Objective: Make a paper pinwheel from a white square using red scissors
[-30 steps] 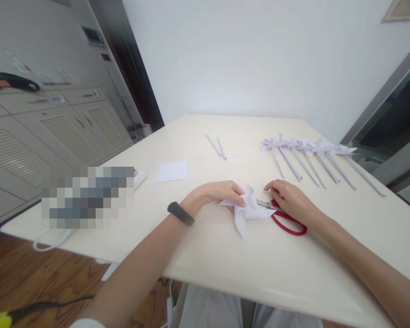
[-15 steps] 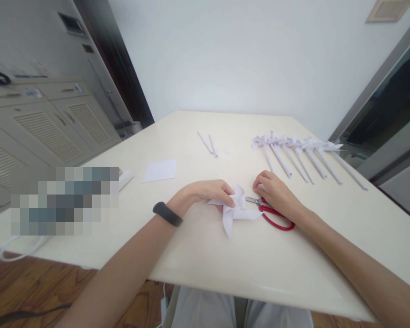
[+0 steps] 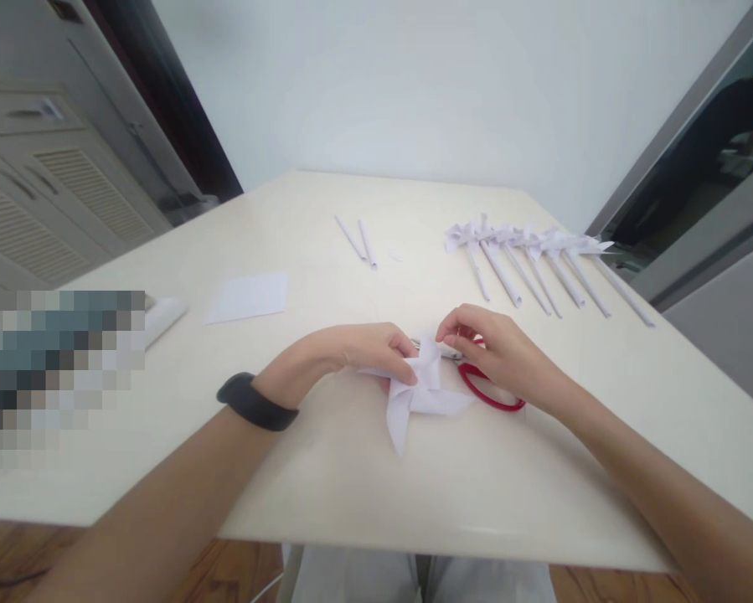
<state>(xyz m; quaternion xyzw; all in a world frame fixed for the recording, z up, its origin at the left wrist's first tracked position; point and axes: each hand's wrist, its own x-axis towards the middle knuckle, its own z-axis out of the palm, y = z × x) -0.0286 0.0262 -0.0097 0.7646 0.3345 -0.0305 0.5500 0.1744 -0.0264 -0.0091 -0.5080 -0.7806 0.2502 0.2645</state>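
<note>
A white paper pinwheel (image 3: pixel 423 387) with folded blades is pinched at its centre between the thumb and fingers of my left hand (image 3: pixel 373 352), just above the table. My right hand (image 3: pixel 492 343) has its fingertips drawn together beside the pinwheel's upper blade; whatever they hold, if anything, is too small to make out. Under and beside that hand lie scissors with red handles (image 3: pixel 477 387), their metal blades partly covered by the pinwheel. A black band (image 3: pixel 256 404) is around my left wrist.
Several finished pinwheels on rolled paper sticks (image 3: pixel 533 243) lie in a row at the back right. Two loose paper sticks (image 3: pixel 358 243) lie at the back middle, a white paper sheet (image 3: pixel 247 297) at the left. A blurred-out object (image 3: pixel 49 360) occupies the table's (image 3: pixel 477 511) left side.
My right hand has moved left, closer to the pinwheel's upper blade. My left hand keeps its pinch on the pinwheel, which now covers more of the scissors' blades. The camera view has shifted.
</note>
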